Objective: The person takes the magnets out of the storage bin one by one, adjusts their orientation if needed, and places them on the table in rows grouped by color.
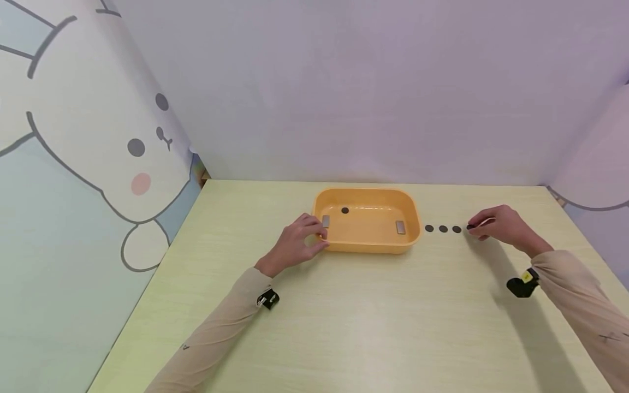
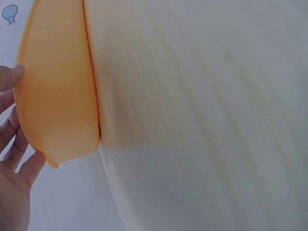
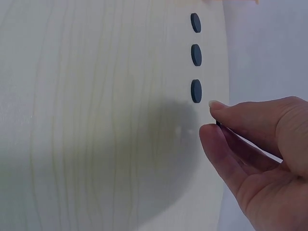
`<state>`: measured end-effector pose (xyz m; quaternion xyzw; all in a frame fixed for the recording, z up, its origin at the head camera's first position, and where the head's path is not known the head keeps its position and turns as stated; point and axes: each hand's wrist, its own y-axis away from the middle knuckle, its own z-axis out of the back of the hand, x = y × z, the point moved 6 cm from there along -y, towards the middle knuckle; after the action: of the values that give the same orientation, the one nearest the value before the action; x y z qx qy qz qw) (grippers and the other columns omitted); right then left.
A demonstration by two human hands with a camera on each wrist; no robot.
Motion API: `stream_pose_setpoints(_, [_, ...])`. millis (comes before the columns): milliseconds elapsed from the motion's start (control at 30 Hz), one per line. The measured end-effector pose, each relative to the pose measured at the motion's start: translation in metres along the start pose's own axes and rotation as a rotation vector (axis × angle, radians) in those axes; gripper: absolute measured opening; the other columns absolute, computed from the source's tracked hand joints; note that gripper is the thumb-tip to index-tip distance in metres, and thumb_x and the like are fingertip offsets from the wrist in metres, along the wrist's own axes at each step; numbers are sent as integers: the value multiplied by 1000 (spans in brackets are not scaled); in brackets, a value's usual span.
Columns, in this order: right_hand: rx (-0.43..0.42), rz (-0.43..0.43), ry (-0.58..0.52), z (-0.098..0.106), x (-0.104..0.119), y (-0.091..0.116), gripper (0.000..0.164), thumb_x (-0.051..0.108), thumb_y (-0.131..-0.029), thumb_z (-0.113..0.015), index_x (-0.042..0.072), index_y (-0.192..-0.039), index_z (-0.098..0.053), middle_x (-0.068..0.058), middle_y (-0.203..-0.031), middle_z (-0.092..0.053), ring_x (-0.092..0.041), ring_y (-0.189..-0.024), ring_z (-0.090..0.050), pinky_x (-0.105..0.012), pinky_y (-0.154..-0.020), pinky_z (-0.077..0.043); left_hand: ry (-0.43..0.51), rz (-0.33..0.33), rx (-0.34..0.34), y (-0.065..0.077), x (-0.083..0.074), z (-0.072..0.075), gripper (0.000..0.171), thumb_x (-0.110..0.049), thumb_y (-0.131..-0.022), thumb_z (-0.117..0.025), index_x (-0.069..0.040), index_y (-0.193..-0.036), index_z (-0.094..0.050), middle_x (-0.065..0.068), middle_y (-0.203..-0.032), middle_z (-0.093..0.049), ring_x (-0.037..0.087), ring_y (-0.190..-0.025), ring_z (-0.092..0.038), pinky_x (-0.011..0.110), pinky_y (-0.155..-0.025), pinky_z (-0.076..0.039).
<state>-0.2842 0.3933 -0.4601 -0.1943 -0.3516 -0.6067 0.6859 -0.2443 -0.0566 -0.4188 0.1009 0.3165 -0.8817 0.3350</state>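
An orange plastic tray with raised walls sits on the table. My left hand holds its left end, fingers at the rim and thumb at the near corner. In the left wrist view several fingertips meet the tray's rim. Inside lies one small black disc. To the right of the tray, three black discs lie flat in a row. My right hand pinches another black disc between thumb and forefinger, at the row's right end. Only a dark edge of this disc shows in the right wrist view.
Two small grey rectangular plates, a left plate and a right plate, lie in the tray. The pale wood-grain table meets a plain wall behind. A cartoon-printed wall runs along the left.
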Motion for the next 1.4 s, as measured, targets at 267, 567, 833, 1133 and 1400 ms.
stream_pose_setpoints(267, [-9, -21, 27, -2, -5, -1, 33, 12, -80, -75, -11, -102, -66, -14, -88, -69, -16, -66, -66, -32, -63, -53, -5, 8, 4, 0, 1, -1, 12, -20, -79, -77, -15, -83, -66, -4, -94, -61, 12, -91, -50, 29, -73, -47])
stream_pose_setpoints(567, [-41, -9, 97, -1, -7, -1, 32, 16, -79, -77, -8, -98, -68, -10, -81, -70, -14, -62, -65, -27, -57, -48, -13, -1, -4, 1, 0, 0, 13, -21, -80, -76, -14, -83, -66, -3, -94, -61, 14, -92, -51, 29, -73, -47])
stream_pose_setpoints(833, [-77, 22, 148, -4, -1, 0, 26, 13, -78, -76, -7, -94, -69, -8, -72, -69, -13, -58, -62, -25, -55, -43, -11, -15, -14, 1, -1, 1, 14, -20, -79, -77, -13, -83, -67, -3, -94, -61, 14, -91, -51, 29, -72, -47])
stream_pose_setpoints(1133, [-92, 45, 210, -8, -2, -4, 23, 15, -78, -77, -4, -90, -71, -5, -70, -68, -9, -59, -58, -25, -56, -43, -9, -16, -9, 1, 0, -1, 13, -20, -79, -77, -15, -83, -66, -3, -93, -60, 14, -91, -51, 29, -70, -48])
stream_pose_setpoints(1400, [-90, 41, 219, -7, 1, -4, 22, 12, -78, -76, -4, -91, -71, -5, -70, -67, -8, -60, -55, -26, -57, -42, -6, -3, -2, 1, 1, 0, 13, -19, -79, -77, -15, -84, -66, -4, -94, -60, 13, -92, -50, 29, -71, -48])
